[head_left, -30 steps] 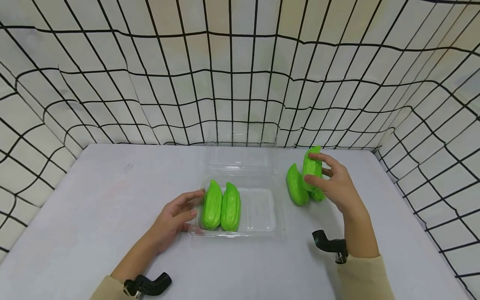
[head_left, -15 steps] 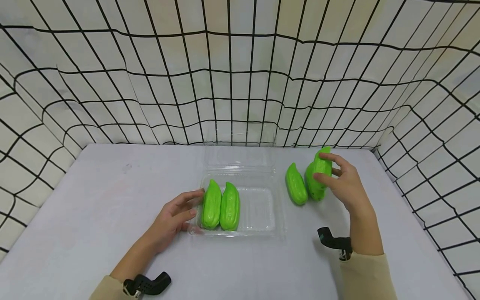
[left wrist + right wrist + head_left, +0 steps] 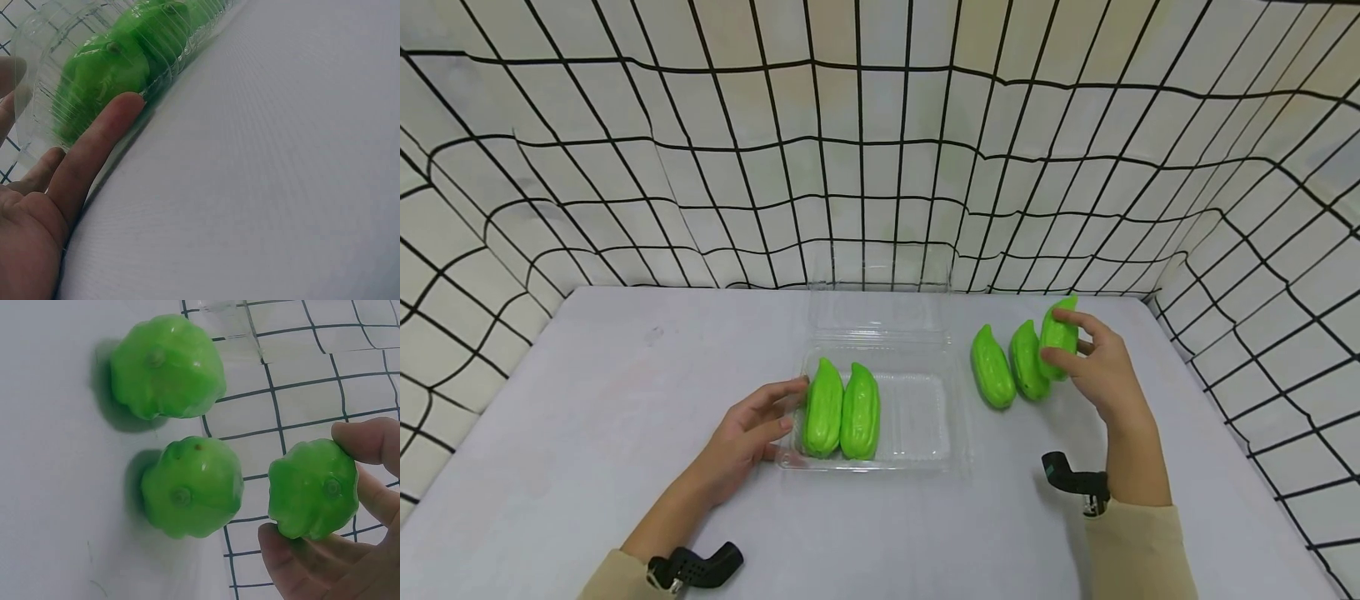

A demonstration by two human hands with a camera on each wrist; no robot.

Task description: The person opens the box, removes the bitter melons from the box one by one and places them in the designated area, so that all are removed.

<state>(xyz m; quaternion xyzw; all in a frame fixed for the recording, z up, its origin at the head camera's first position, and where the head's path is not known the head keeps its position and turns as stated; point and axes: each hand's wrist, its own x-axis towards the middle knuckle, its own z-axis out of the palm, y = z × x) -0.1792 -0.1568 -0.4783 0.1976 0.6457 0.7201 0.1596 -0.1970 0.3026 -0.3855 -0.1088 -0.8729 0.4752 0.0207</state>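
Observation:
My right hand [image 3: 1101,362] pinches a green, ribbed bitter gourd [image 3: 1058,340] between thumb and fingers at the back right; the right wrist view shows its blunt end [image 3: 312,489]. Whether that gourd touches the table is unclear. Just left of it lie two similar gourds, a nearer one [image 3: 1027,362] and a farther one [image 3: 992,368]. A clear plastic clamshell box [image 3: 917,421] stands lid up in the middle, with two gourds [image 3: 823,408] side by side in its left half. My left hand [image 3: 752,433] touches the box's left side, fingers extended; one finger [image 3: 103,134] lies along its wall.
The raised clear lid [image 3: 880,312] stands behind the box, near the wire grid wall [image 3: 862,142]. Grid panels also rise along the left and right sides of the white table [image 3: 625,375]. Each wrist carries a black camera mount [image 3: 1075,479].
My right hand has moved right with its gourd, from over the two loose gourds to beside them, so both show fully now. My left hand and the box stay put.

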